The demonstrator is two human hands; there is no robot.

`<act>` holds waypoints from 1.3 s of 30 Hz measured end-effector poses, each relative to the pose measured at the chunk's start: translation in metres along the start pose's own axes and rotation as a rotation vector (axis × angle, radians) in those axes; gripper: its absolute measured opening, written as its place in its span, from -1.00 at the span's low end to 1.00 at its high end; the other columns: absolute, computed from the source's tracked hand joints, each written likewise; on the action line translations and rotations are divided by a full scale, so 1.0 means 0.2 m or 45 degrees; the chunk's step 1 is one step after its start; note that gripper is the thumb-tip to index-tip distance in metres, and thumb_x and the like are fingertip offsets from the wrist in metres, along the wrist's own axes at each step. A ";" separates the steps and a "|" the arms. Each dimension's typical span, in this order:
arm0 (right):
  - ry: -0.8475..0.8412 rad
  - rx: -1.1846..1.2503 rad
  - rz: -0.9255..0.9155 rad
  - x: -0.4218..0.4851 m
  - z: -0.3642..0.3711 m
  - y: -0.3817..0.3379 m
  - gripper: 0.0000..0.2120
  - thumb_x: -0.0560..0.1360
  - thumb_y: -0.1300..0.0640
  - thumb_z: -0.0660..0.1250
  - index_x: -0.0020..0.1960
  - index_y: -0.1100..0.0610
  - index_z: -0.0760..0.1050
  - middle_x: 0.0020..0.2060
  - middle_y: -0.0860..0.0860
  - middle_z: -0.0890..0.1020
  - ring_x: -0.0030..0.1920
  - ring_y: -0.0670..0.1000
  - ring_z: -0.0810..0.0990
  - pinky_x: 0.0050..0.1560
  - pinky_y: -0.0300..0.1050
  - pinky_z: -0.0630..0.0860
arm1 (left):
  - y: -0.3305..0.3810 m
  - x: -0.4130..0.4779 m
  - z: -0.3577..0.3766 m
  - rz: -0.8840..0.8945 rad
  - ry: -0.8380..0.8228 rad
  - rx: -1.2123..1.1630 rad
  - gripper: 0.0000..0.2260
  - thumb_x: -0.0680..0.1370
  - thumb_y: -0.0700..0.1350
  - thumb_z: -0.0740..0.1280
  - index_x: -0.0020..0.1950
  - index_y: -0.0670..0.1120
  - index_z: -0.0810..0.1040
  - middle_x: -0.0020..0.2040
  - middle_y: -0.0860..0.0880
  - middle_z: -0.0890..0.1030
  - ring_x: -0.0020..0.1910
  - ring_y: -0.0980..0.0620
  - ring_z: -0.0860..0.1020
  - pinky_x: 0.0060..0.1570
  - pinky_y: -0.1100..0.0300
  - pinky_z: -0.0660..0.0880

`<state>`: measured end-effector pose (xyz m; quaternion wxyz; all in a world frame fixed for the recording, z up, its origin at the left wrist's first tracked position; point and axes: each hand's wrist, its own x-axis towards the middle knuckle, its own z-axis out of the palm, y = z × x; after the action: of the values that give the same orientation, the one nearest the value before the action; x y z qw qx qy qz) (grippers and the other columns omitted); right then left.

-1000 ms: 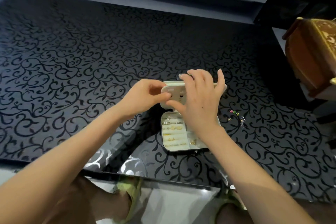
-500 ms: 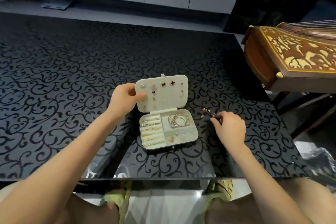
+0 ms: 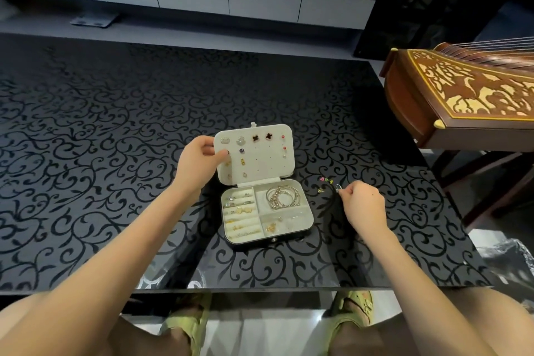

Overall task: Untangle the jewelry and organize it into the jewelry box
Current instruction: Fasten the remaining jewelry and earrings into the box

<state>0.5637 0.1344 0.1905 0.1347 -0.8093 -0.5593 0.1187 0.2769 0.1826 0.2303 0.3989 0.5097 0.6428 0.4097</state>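
Your left hand (image 3: pixel 199 162) still grips the left edge of the lid (image 3: pixel 260 153), holding the box (image 3: pixel 289 235) open near the table's (image 3: pixel 115 124) front edge. Your right hand (image 3: pixel 362 205), on the lid a second ago, now pinches an earring (image 3: pixel 338 187) just right of the box, beside loose studs (image 3: pixel 326 180).

Open cream jewelry box (image 3: pixel 284 218) holds rings and bangles (image 3: pixel 283 196); small loose earrings (image 3: pixel 326 181) lie just right.

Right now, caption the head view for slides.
Left hand holds the jewelry box lid; right hand pinches a small silver piece.
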 end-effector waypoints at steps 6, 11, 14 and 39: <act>-0.378 1.260 0.175 -0.06 -0.14 -0.23 -0.85 0.57 0.21 0.24 -0.08 0.27 0.54 -0.27 0.07 0.64 -0.29 -0.06 0.59 -0.25 -0.24 0.54 | 0.05 0.00 -0.01 0.075 -0.041 0.007 -0.65 0.50 -0.19 0.35 0.25 0.05 0.44 -0.02 0.03 0.57 -0.03 0.10 0.55 -0.06 0.24 0.50; -0.772 1.876 0.291 -0.05 -0.15 -0.43 -0.89 0.54 0.34 0.23 -0.03 0.31 0.54 -0.31 0.11 0.60 -0.33 -0.04 0.57 -0.30 -0.24 0.55 | 0.09 -0.02 0.00 0.208 -0.133 0.093 -0.74 0.49 -0.17 0.36 0.15 0.07 0.56 -0.05 0.03 0.60 -0.18 -0.07 0.53 -0.10 0.20 0.53; -0.881 2.009 0.341 -0.04 -0.12 -0.53 -0.86 0.55 0.38 0.20 0.00 0.34 0.53 -0.33 0.11 0.59 -0.33 -0.03 0.55 -0.32 -0.25 0.56 | 0.09 -0.02 0.01 0.337 -0.090 0.333 -0.84 0.47 -0.07 0.40 0.03 0.06 0.65 -0.03 0.03 0.60 -0.13 0.06 0.45 -0.20 0.40 0.35; -1.125 2.169 0.470 -0.03 0.04 -0.75 -0.85 0.60 0.30 0.15 0.05 0.33 0.47 -0.37 0.07 0.46 -0.48 -0.10 0.43 -0.49 -0.30 0.40 | 0.04 -0.01 0.03 0.853 -0.026 0.811 -0.92 0.43 -0.15 0.45 -0.11 -0.03 0.63 0.11 -0.16 0.50 0.07 -0.20 0.46 -0.01 -0.02 0.38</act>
<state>0.4280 0.1793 0.2367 0.4320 -0.3984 -0.1510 0.7949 0.2856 0.1822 0.2358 0.0743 0.7904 0.5327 0.2932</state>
